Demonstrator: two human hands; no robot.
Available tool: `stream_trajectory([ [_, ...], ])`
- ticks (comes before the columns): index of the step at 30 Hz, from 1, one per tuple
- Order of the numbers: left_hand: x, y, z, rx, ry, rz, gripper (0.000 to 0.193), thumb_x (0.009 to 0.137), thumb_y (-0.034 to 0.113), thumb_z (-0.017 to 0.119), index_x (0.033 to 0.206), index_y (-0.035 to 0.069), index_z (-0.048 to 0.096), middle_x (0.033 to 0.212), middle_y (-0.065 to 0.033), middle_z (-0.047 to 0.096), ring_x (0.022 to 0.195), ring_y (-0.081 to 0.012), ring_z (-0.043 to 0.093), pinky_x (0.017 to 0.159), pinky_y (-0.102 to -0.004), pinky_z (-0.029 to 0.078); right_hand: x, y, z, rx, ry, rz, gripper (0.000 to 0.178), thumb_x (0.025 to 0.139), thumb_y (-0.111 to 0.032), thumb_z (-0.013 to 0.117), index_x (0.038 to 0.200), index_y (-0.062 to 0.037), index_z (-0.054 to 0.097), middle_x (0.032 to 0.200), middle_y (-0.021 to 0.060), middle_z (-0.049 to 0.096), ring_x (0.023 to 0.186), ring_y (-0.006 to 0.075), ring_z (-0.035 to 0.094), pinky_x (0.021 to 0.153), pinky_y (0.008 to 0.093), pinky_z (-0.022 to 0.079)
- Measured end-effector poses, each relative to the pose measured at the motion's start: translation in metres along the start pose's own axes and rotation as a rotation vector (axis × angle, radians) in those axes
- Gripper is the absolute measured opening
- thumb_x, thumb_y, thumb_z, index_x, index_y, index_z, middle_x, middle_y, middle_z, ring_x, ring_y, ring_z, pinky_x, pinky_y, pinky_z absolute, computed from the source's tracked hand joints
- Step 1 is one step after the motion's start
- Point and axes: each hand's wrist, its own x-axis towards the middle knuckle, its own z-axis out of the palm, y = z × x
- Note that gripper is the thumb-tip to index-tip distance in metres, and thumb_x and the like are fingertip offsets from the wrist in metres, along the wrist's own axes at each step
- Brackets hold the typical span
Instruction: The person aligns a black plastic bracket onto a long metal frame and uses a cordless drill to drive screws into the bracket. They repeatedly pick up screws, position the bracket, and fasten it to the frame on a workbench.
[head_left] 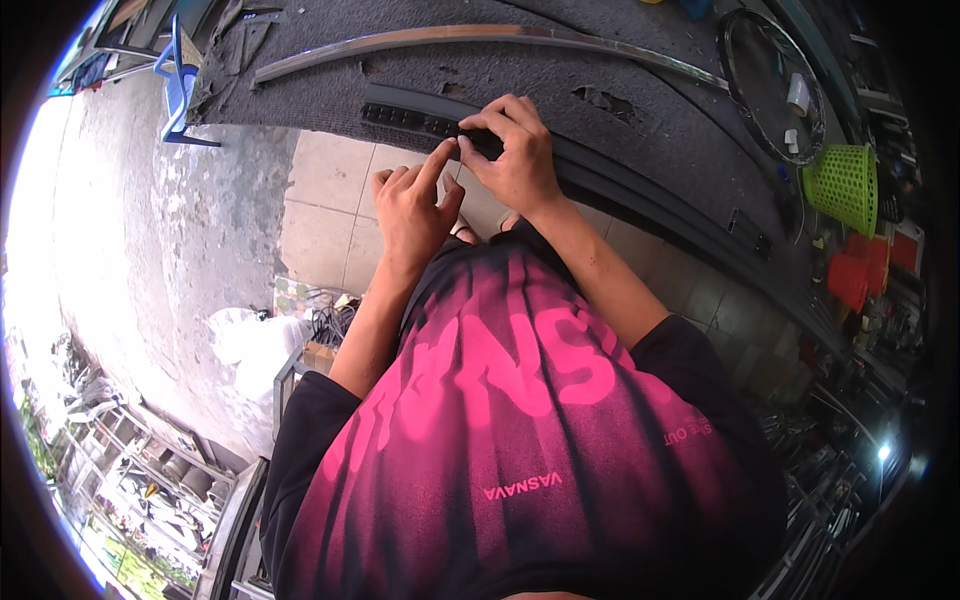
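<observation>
A long dark profile bar (640, 185) lies along the near edge of a work table (330, 85) covered in dark carpet. Its left end carries a row of small black raised parts (405, 120). Over that end, my right hand (518, 165) is closed in a pinch, thumb and fingertips together at the bar; whatever sits between them is too small and dark to name. My left hand (410, 215) is just to the left, index finger stretched toward the right fingertips, thumb apart, other fingers loosely bent, with nothing seen in it.
A shiny metal strip (480, 36) crosses the table behind the bar. To the right are a black ring-shaped coil (728, 60), a green basket (840, 190) and a red container (856, 272). A blue plastic chair (180, 85) stands far left; white bags (260, 350) lie lower left.
</observation>
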Motion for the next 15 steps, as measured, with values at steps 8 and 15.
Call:
stream_trajectory([
  [8,-0.006,-0.002,0.005,0.049,-0.051,-0.025,0.065,0.091,0.007,0.076,0.154,0.023,0.074,0.058,0.0006,0.053,0.057,-0.0195,0.06,0.079,-0.04,0.045,0.002,0.007,-0.007,0.029,0.083,-0.009,0.015,0.078,-0.002,0.089,0.09,-0.0071,0.081,0.092,0.0068,0.072,0.093,0.0311,0.071,0.083,0.0447,0.059],
  [15,-0.01,-0.005,0.006,0.036,-0.04,-0.034,0.07,0.092,0.006,0.075,0.159,0.027,0.07,0.058,0.001,0.051,0.054,-0.0197,0.056,0.08,-0.0388,0.047,-0.005,0.005,-0.019,-0.046,-0.041,0.004,0.019,0.081,-0.009,0.094,0.096,-0.0092,0.083,0.103,0.0074,0.07,0.103,0.0325,0.065,0.09,0.0451,0.057],
])
